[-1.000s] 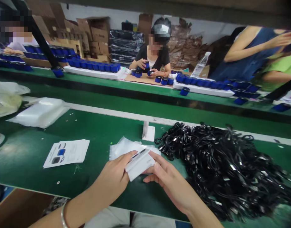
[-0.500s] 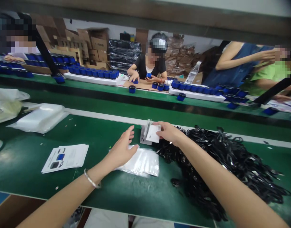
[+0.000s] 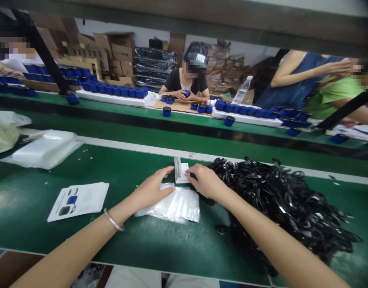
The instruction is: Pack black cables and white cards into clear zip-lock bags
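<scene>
A small stack of white cards stands at the middle of the green bench, some upright and some leaning or lying to the right. My right hand pinches the right edge of the white cards with thumb and forefinger. Just left of the stack, my left hand holds nothing, its fingers stretched out and thumb apart. Under and beside its thumb lie clear plastic bags in a flat pile. Printed leaflets lie further left.
A big heap of black cables covers the right side. Packs of clear plastic lie at the left. Across the raised green shelf, a person in black handles blue-and-black round items; more stand in rows on white trays. A plastic bottle stands there.
My right hand has come down and left with the white cards, bringing them against the stack. My left hand stays open beside it. The view has shifted slightly.
</scene>
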The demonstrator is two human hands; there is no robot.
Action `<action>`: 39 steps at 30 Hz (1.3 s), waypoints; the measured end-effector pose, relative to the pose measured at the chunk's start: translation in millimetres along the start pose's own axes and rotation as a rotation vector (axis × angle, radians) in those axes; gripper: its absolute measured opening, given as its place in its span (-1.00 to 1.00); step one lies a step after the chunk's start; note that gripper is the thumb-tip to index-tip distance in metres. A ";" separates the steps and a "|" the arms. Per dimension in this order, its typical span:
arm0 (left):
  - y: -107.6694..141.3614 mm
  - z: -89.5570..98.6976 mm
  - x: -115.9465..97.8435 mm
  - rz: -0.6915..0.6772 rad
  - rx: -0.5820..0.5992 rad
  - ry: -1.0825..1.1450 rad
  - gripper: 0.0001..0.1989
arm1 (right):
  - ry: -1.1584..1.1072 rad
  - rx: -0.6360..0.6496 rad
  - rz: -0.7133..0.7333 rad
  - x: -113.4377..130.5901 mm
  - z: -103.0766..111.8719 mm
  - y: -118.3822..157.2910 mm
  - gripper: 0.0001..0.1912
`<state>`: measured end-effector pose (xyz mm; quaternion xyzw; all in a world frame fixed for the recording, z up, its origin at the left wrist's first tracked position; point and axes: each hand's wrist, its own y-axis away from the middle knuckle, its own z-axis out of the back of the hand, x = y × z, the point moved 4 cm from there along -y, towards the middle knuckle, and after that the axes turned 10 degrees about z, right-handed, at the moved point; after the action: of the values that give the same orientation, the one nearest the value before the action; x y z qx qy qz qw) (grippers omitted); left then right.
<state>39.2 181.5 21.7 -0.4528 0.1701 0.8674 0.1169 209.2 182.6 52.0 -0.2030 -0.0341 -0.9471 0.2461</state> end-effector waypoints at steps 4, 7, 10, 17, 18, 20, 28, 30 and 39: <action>12.6 13.1 4.6 -0.016 -0.053 -0.236 -0.52 | 0.026 -0.002 0.113 31.7 -17.7 36.6 -0.67; 11.0 14.7 7.1 -0.017 -0.090 -0.330 -0.70 | 0.082 -0.042 0.204 43.2 -41.7 58.3 -0.49; 4.8 15.5 8.6 -0.024 -0.128 -0.366 -0.93 | 0.104 -0.166 0.194 41.7 -59.2 69.0 -0.45; 2.6 20.8 10.0 -0.108 -0.190 -0.391 -0.84 | 0.078 -0.348 0.173 39.6 -75.5 69.6 -0.44; 3.8 20.5 9.7 -0.122 -0.197 -0.393 -0.83 | 0.078 -0.355 0.172 40.3 -77.0 69.7 -0.45; 6.9 19.3 8.5 -0.151 -0.222 -0.392 -0.82 | 0.056 -0.351 0.178 41.5 -79.7 71.0 -0.44; 27.1 16.3 1.3 -0.250 -0.365 -0.344 -0.81 | -0.260 -0.401 0.049 36.5 -67.1 74.5 -0.39; 31.3 14.9 -0.5 -0.274 -0.371 -0.339 -0.81 | -0.326 -0.463 -0.013 35.8 -56.6 70.0 -0.50; 67.6 17.0 -9.3 -0.295 -0.609 -0.327 -0.93 | -0.638 -0.341 -0.157 39.4 -43.1 61.8 -0.81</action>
<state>7.7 126.0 51.2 -0.3418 -0.1838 0.9129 0.1263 191.6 103.5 26.1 -0.5228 0.0339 -0.8443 0.1124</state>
